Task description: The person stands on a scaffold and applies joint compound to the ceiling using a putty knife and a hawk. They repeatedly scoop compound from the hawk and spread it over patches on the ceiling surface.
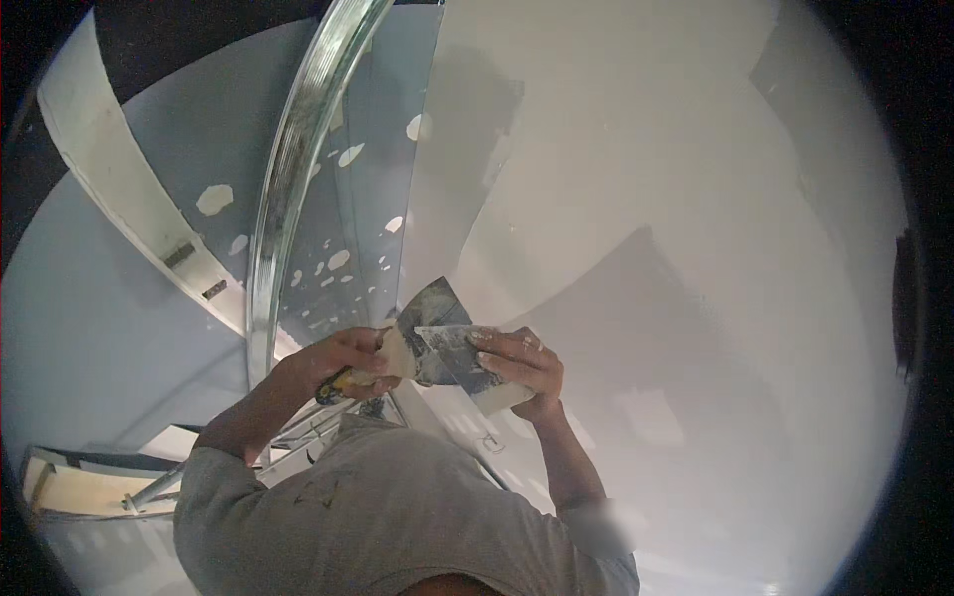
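My left hand (350, 360) is closed round a putty knife (437, 300) with a yellow and black handle. Its broad blade, smeared with pale compound, points up and away from me. In my right hand (524, 368) is a flat, filler-coated scraper blade (455, 350), gripped between thumb and fingers. The two blades cross in front of my chest and appear to touch, the right one partly covering the left one. Whether the right-hand scraper has a handle is hidden by my fingers.
A shiny metal profile (288, 179) rises on the left, in front of a grey wall (194, 89) dotted with pale filler patches. A smooth white wall (616, 139) fills the right. A pale board strip (129, 169) slants at far left, and a wooden-faced piece (89, 494) lies low left.
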### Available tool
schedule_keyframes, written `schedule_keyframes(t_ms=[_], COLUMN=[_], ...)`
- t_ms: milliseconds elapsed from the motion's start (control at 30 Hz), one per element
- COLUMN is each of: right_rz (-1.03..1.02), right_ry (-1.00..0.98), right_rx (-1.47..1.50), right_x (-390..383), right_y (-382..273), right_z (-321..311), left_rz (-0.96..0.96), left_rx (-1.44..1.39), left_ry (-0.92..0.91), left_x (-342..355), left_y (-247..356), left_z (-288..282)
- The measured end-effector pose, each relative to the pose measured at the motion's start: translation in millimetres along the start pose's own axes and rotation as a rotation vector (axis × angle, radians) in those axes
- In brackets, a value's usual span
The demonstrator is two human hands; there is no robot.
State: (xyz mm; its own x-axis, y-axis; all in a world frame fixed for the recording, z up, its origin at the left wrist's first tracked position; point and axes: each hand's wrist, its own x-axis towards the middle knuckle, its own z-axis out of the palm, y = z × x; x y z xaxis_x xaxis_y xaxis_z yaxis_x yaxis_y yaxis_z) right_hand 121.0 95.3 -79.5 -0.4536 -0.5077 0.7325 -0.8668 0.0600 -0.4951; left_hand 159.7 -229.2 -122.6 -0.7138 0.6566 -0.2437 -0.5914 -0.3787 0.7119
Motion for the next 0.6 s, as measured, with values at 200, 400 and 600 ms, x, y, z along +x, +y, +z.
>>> schedule_keyframes(t_ms=[200,400,600], right_rz=[0.062,0.253,0.949], right_ry=[0.082,0.111,0.460], right_rx=[0.048,0.022,0.354], right_x=[-19,-48,-81], right_y=[7,27,36], right_z=[14,35,52], left_rz=[0.035,0.127,0.422], left_rx=[-0.032,-0.080,0.136], left_ry=[0.099,0.167,0.250], left_x=[-22,-46,-48], left_y=[6,17,31], left_z=[19,5,-3])
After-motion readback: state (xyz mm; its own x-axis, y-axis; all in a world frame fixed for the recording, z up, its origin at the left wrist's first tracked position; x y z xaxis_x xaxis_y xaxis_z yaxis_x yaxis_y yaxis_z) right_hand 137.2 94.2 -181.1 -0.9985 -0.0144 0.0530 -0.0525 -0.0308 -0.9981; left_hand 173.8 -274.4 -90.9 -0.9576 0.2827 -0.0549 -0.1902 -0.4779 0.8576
